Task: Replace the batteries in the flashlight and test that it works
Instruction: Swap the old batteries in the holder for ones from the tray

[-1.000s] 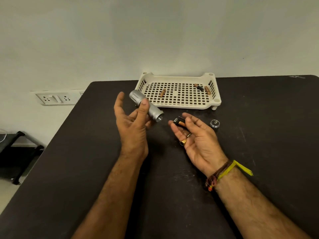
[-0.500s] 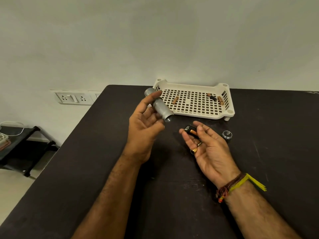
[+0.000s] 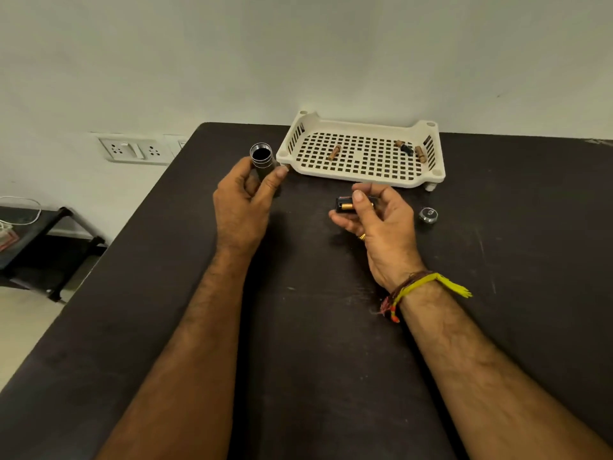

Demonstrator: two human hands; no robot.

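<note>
My left hand (image 3: pixel 240 207) grips the silver flashlight body (image 3: pixel 262 158) upright over the dark table, its open dark end facing up toward me. My right hand (image 3: pixel 378 215) pinches a black battery holder (image 3: pixel 345 204) with a gold battery showing in it, thumb on top, about a hand's width right of the flashlight. The flashlight's silver end cap (image 3: pixel 428 214) lies on the table just right of my right hand. Loose batteries (image 3: pixel 334 152) lie in the white tray.
A white perforated tray (image 3: pixel 361 175) stands at the table's far edge, holding batteries at its left and right (image 3: pixel 408 149). The black table (image 3: pixel 315 327) ends at the left, where wall sockets (image 3: pixel 134 149) and a low black stand (image 3: pixel 39 247) sit.
My left hand turned the flashlight body from lying slanted to upright with the open end up. My right hand rolled from palm-up to pinching the battery holder. The view tilted down.
</note>
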